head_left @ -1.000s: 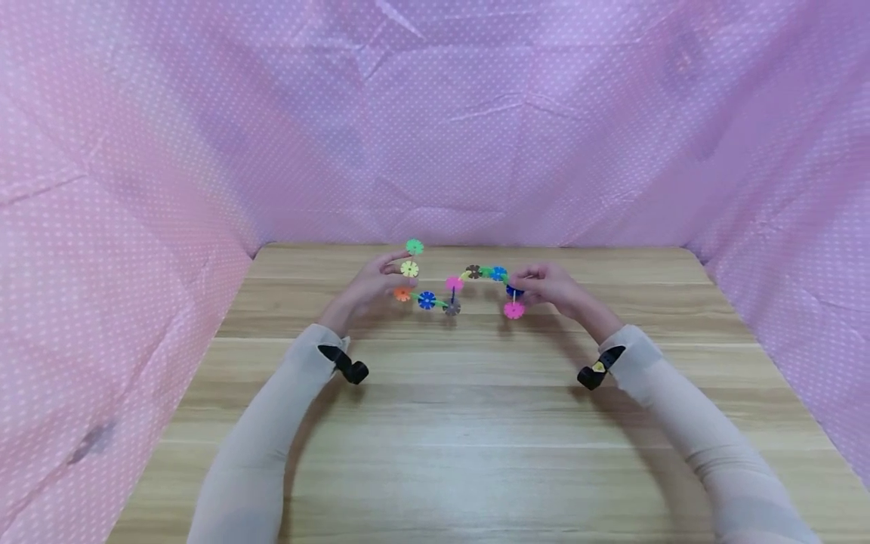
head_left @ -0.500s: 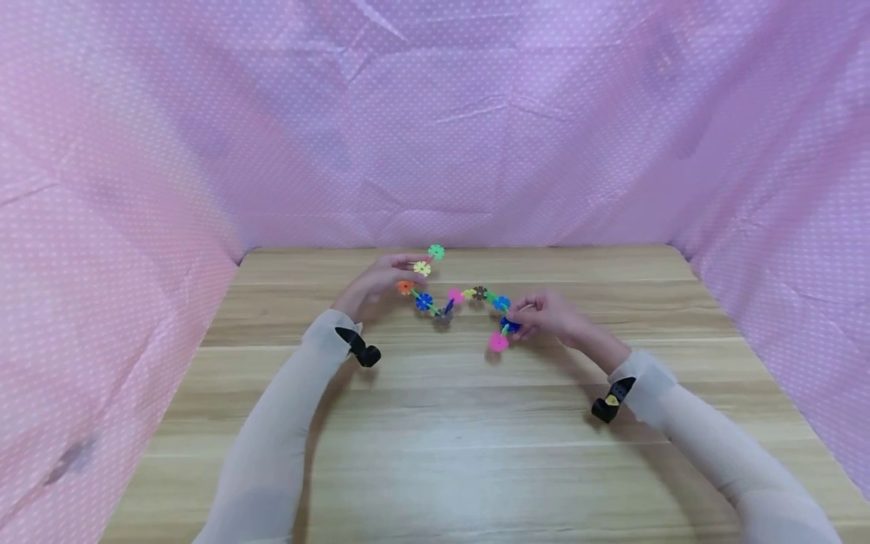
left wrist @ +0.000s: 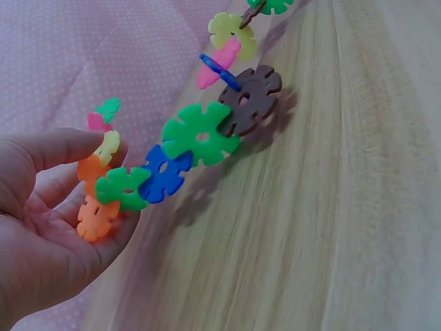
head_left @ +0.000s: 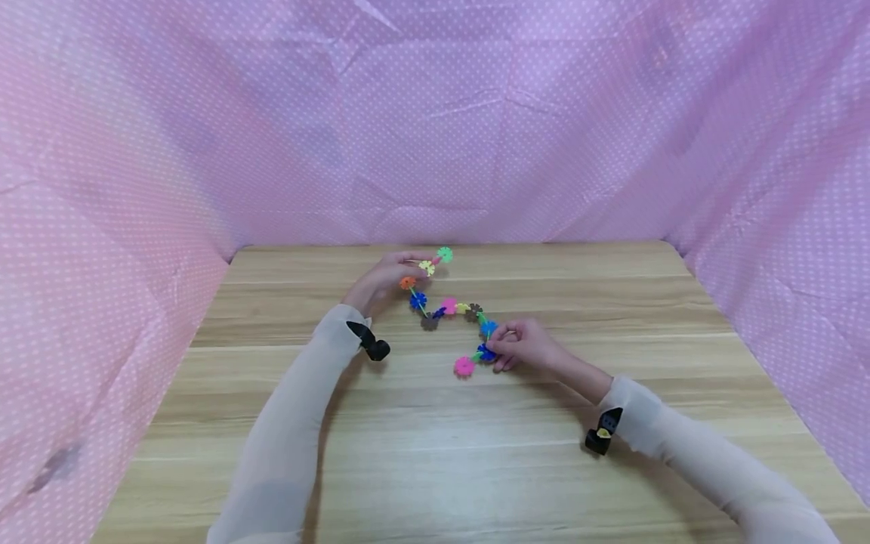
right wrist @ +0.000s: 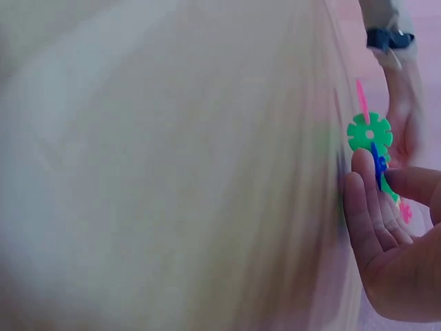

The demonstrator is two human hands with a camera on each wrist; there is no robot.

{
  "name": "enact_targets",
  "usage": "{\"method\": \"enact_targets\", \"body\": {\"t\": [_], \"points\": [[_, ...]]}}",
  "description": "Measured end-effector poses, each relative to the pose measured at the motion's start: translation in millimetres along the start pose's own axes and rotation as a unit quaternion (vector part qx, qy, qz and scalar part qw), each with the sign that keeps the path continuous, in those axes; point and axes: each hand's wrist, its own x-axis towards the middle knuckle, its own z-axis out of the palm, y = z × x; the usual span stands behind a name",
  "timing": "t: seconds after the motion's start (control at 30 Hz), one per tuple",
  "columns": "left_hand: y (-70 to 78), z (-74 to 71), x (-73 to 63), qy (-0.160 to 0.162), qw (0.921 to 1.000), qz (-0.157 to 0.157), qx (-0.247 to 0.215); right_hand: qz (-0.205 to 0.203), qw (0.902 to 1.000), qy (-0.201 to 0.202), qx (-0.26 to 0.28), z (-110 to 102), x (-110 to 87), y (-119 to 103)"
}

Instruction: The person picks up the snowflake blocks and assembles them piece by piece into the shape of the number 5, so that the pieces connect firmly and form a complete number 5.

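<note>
A chain of notched plastic snowflake discs (head_left: 449, 306) in many colours winds between my two hands in the head view. My left hand (head_left: 386, 279) pinches its far left part by a yellow disc (left wrist: 108, 146), with orange discs (left wrist: 98, 218) against the fingers and a light green disc (head_left: 445, 255) at the tip beyond. My right hand (head_left: 526, 345) pinches a dark blue disc (head_left: 485, 353) near the other end, where a pink disc (head_left: 464, 367) sticks out. A brown disc (left wrist: 251, 101) hangs low mid-chain, its shadow close beneath on the wood.
The wood-grain table (head_left: 435, 453) spreads under both arms. Pink dotted cloth (head_left: 435, 136) rises behind it and along both sides. Black wrist cameras (head_left: 370, 344) are strapped over the pale sleeves.
My right hand has come toward the body and left, bringing its end of the chain round so the chain bends more. The left end has swung slightly rightward.
</note>
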Motion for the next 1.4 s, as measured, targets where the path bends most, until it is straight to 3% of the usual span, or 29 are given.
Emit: {"method": "enact_targets", "body": {"t": [0.53,0.9,1.4], "points": [[1.0,10.3,8.4,0.039,0.999,-0.024,-0.002,0.013,0.9996,-0.02,-0.014,15.3,-2.8,-5.2],[-3.4,12.8,16.7,0.024,0.9996,0.005,0.012,0.02,0.9991,-0.026,-0.028,20.4,-1.0,-9.5],[-11.1,-4.7,4.6,0.025,0.9988,-0.005,0.041,-0.012,0.9994,-0.019,-0.028,18.3,-5.0,-7.6]]}}
